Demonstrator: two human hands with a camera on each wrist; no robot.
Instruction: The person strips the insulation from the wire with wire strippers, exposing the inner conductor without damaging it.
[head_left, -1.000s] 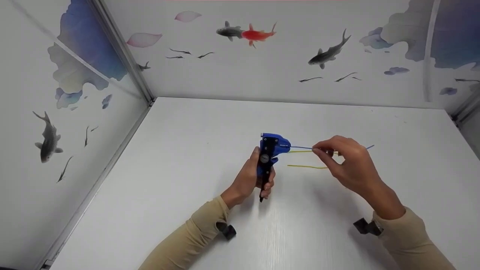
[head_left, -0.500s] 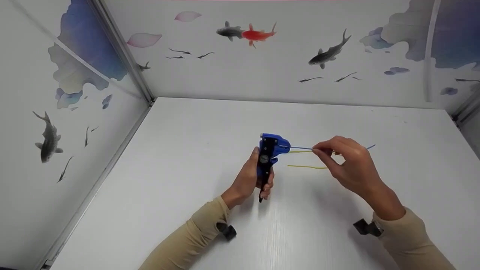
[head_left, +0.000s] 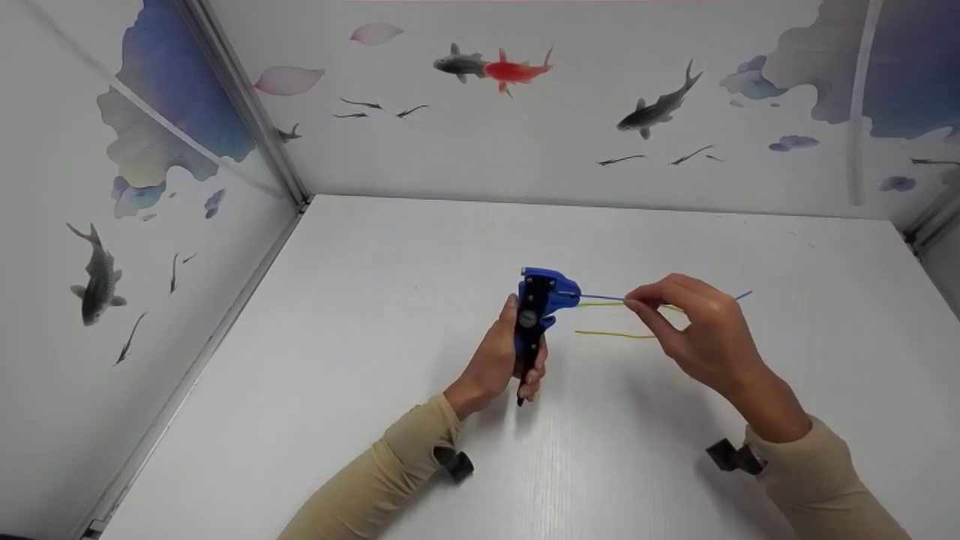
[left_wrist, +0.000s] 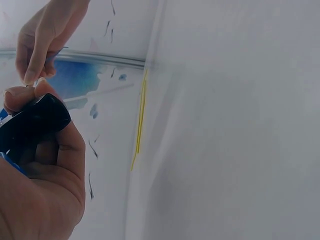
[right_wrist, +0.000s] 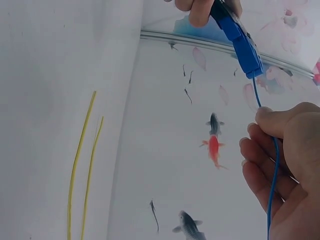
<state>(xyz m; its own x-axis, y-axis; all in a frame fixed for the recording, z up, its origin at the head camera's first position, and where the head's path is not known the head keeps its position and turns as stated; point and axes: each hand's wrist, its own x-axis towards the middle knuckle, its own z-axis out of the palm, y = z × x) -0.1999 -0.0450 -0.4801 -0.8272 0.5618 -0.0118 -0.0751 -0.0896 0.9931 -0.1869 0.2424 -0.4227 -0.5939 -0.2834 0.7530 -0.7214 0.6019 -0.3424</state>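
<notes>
My left hand [head_left: 495, 360] grips a blue and black wire stripper [head_left: 532, 307] by its handles, holding it upright above the table. Between thumb and forefinger, my right hand [head_left: 697, 322] pinches a blue wire [head_left: 602, 297]. One end of that wire enters the nose of the stripper; the other sticks out beyond the right hand. In the right wrist view the wire [right_wrist: 273, 182] runs down across the palm, and the stripper's blue head [right_wrist: 247, 57] stands above the fingers. How far the wire reaches inside the head is hidden.
Two yellow wires [head_left: 615, 334] lie on the white table [head_left: 337, 315] beneath the right hand, partly covered by it in the head view. White panels printed with fish [head_left: 517, 70] stand along the back and left edges of the table.
Both hands stay almost still, the stripper and the blue wire with them. Only very slight shifts of the tool handle and wire are visible.
</notes>
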